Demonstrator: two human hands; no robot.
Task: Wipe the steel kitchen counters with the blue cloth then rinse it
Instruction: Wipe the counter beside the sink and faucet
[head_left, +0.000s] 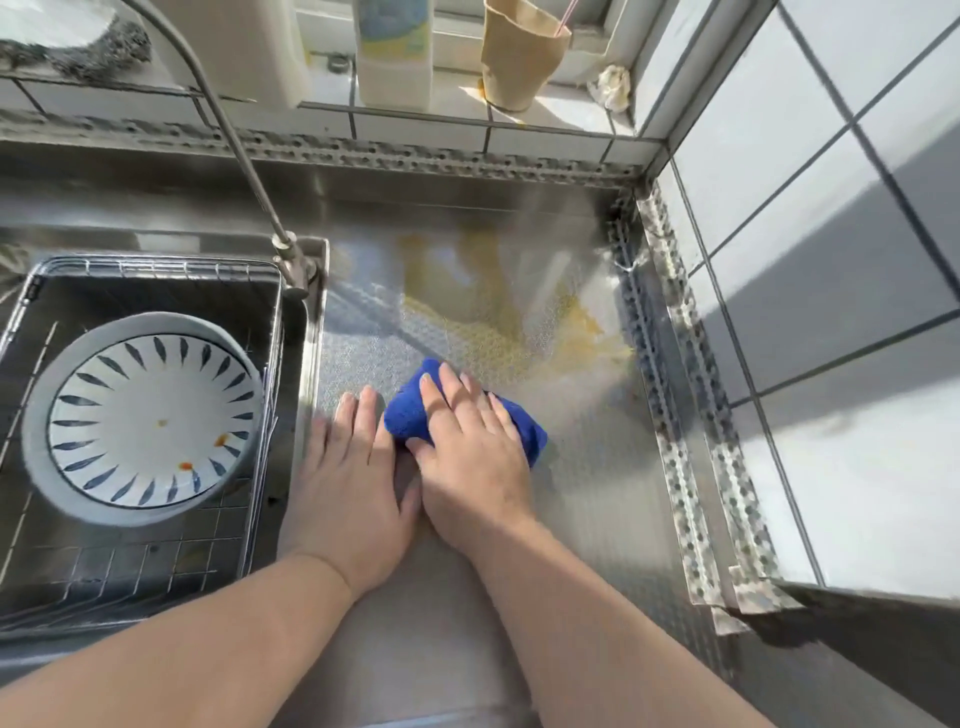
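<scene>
Right hand (467, 447) presses flat on soft, probably damp blue cloth (410, 410), best bunched centrally; left hand (348, 483) rests open on counter (597, 467).

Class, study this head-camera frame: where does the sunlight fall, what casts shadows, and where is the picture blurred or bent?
Head view: sun lights the tiled wall, crossed by dark shadow bands; hazy glare on the steel counter near the yellow stain; right hand on the blue cloth slightly motion-blurred; wide-angle lens bends edges.
</scene>
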